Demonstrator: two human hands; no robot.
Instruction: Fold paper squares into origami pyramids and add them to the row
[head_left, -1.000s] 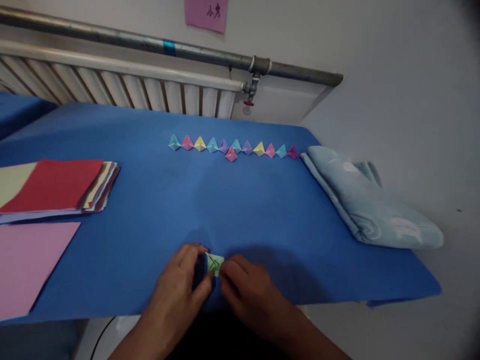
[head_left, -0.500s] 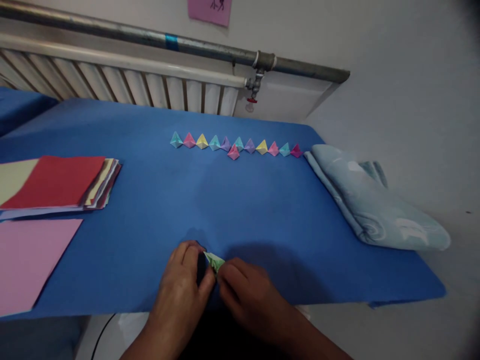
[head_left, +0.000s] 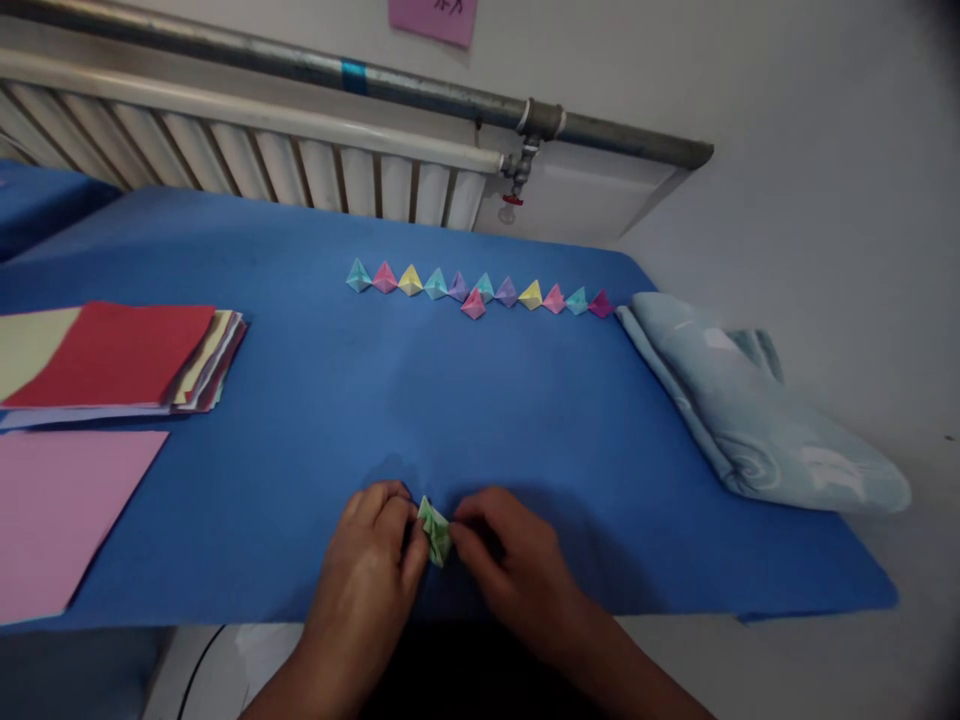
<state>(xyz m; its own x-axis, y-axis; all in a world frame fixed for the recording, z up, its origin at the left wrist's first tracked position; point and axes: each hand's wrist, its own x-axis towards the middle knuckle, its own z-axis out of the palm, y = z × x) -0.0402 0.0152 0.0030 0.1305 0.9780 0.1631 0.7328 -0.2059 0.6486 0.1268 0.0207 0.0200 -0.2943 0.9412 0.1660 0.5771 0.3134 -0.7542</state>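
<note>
A small green folded paper piece (head_left: 435, 532), pointed at the top and bottom, sits between my hands near the table's front edge. My left hand (head_left: 369, 565) pinches its left side between thumb and fingers. On the other side, the thumb and forefinger of my right hand (head_left: 517, 560) close on its right corner. Farther back, a row of small folded paper pieces (head_left: 410, 281) in teal, pink, yellow, purple and magenta runs across the table. One pink folded piece (head_left: 473, 304) lies just in front of that row.
The blue-covered table (head_left: 315, 400) holds a stack of coloured paper (head_left: 120, 350) at the left, with pink sheets (head_left: 71, 515) in front of it. A folded light-blue blanket (head_left: 750, 410) lies at the right edge. Behind stand a radiator (head_left: 315, 170) and a metal pipe (head_left: 450, 95).
The green paper piece has turned more upright and shows more of its face. My right hand has shifted slightly right and up. The whole view has shifted a little.
</note>
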